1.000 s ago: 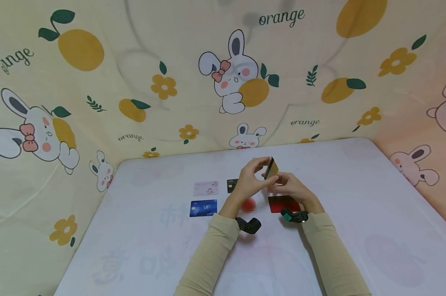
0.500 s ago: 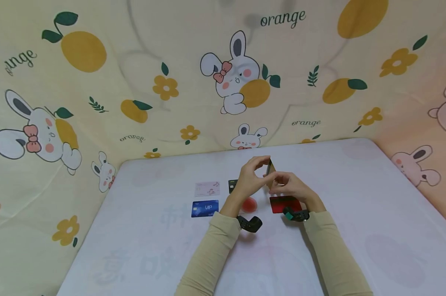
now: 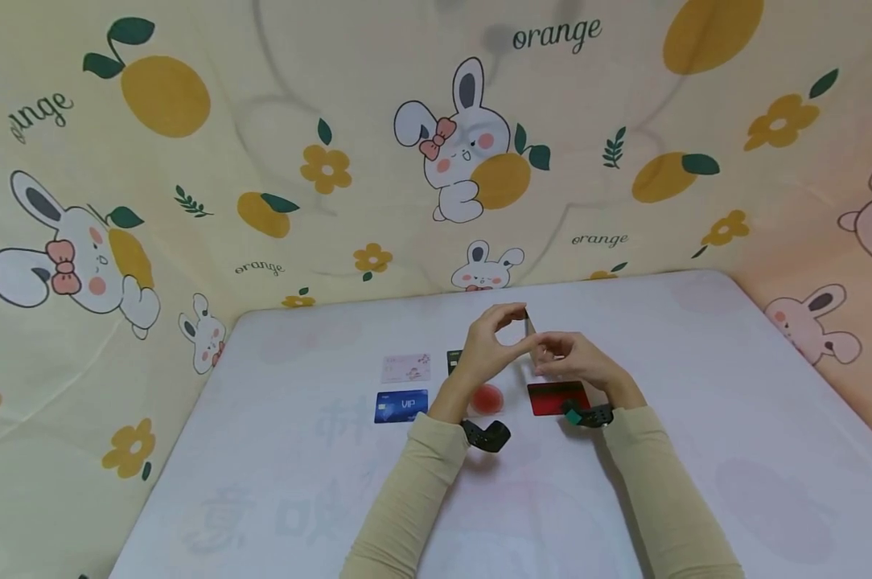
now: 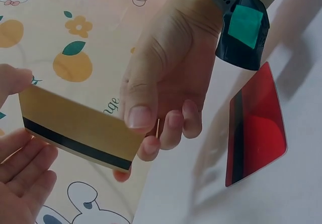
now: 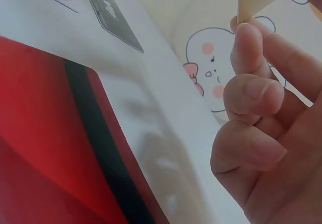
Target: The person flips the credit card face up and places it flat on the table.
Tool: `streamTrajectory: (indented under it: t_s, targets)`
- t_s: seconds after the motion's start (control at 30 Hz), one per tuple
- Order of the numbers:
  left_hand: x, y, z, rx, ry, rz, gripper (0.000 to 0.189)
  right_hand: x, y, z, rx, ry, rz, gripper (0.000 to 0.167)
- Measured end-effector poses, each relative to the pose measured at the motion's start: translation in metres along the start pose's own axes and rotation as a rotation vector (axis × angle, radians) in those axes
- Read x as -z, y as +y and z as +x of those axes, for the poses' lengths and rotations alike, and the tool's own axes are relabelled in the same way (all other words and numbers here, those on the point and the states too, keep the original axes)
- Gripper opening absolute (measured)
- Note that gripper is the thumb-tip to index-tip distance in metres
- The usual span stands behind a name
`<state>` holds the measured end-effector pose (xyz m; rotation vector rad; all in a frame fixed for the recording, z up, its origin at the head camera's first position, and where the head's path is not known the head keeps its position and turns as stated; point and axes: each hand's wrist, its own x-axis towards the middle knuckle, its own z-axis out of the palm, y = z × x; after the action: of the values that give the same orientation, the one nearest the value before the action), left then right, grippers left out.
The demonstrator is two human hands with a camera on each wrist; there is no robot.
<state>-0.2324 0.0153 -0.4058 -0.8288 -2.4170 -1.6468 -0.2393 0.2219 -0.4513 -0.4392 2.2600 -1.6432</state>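
Above the table a gold bank card [image 4: 80,126] with a black magnetic stripe is held between both hands, seen almost edge-on in the head view. My left hand [image 3: 488,350] pinches one end, with the thumb below and a fingertip at the top corner. At the other end, my right hand [image 3: 584,363] pinches the card between thumb and index finger; its other fingers are loosely curled. Below the right hand lies a red card [image 3: 557,398] with a dark stripe. A dark card [image 3: 454,359] is partly hidden behind the left hand.
Left of the arms, a pink card [image 3: 406,368] lies above a blue VIP card [image 3: 401,406]. A card's red circle [image 3: 488,399] shows beside the left wrist. The white table [image 3: 320,498] meets a printed cloth backdrop [image 3: 320,104].
The gold card has turned from showing its gold face to nearly edge-on in the head view. The right hand has shifted slightly right; the left has hardly moved.
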Motion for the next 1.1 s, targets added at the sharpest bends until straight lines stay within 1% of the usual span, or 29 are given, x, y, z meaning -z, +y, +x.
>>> streamTrajectory:
  t_s: [0.13,0.3,0.43,0.63,0.8,1.1]
  targets:
    - [0.001,-0.001,0.001,-0.004,0.013,0.013,0.051,0.003,-0.001,0.000,-0.013,-0.001,0.007,0.049]
    - [0.003,-0.003,0.001,0.002,0.003,0.039,0.052,0.007,0.000,0.001,-0.033,-0.004,0.008,0.054]
    - [0.004,-0.004,0.000,0.002,-0.003,0.047,0.052,0.011,0.000,0.000,-0.008,-0.011,-0.002,0.054]
    - [0.005,-0.007,0.000,-0.009,0.003,0.046,0.053,0.017,-0.001,-0.001,0.039,-0.006,-0.045,0.052]
    - [0.006,-0.008,-0.001,-0.014,0.012,0.048,0.053,0.020,-0.001,-0.002,0.030,-0.011,-0.066,0.053]
    - [0.005,-0.012,-0.003,0.003,0.004,0.048,0.053,0.025,-0.002,-0.004,0.035,0.021,-0.081,0.055]
